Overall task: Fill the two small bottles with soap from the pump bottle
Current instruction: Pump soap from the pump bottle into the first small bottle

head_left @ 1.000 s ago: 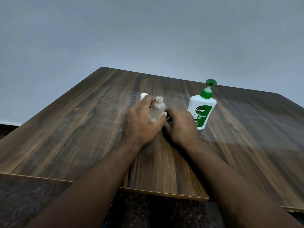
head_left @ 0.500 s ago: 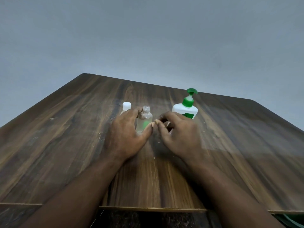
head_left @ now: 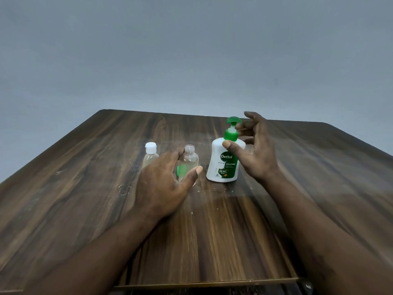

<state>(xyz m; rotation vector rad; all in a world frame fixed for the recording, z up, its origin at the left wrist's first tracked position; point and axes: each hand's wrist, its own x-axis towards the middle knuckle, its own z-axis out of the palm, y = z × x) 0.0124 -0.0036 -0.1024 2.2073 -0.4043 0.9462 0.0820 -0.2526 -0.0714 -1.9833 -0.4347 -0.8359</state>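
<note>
One uncapped bottle [head_left: 189, 161] held in curled left grip [head_left: 161, 188] | right grip [head_left: 255, 154] spread, thumb seemingly touching pump bottle [head_left: 220, 167]

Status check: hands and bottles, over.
Left hand holds uncapped small bottle. Right hand open around pump bottle, not gripping. Second small bottle capped, standing left. Nothing in the way.

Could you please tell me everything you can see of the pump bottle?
The pump bottle stands upright on the table, just right of the uncapped bottle. Its body looks like white plastic with a green Dettol Original label; collar and pump head are green, the head raised. The right hand brackets it, thumb before its shoulder, fingers behind the pump; firm contact cannot be told.
</note>
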